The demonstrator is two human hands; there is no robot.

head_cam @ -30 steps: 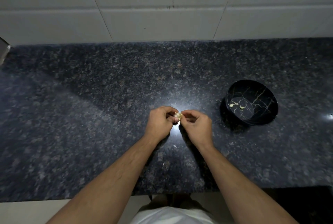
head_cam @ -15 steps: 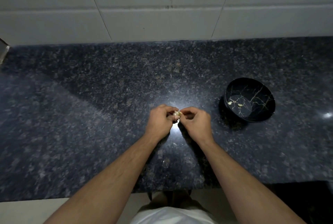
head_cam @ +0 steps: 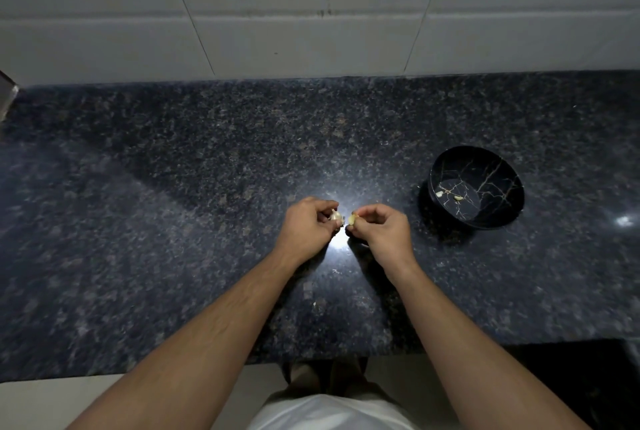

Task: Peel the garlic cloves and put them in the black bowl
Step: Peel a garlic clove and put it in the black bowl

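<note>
Garlic (head_cam: 335,215) now splits in two: your left hand (head_cam: 306,227) pinches one piece, your right hand (head_cam: 379,227) pinches the clove (head_cam: 352,219), fingers curled, above the counter (head_cam: 173,221). Hands have parted; bowl (head_cam: 476,187) holds two cloves.

Left hand (head_cam: 306,223) and right hand (head_cam: 379,227) each pinch garlic (head_cam: 335,215) — black bowl (head_cam: 476,187) nearby.

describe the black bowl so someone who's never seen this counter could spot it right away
Start from the dark speckled granite counter below the white tiled wall. On its right side, to the right of the right hand, sits the black bowl. It is round and glossy, with thin gold vein lines inside and two small pale garlic pieces on its bottom.
</note>
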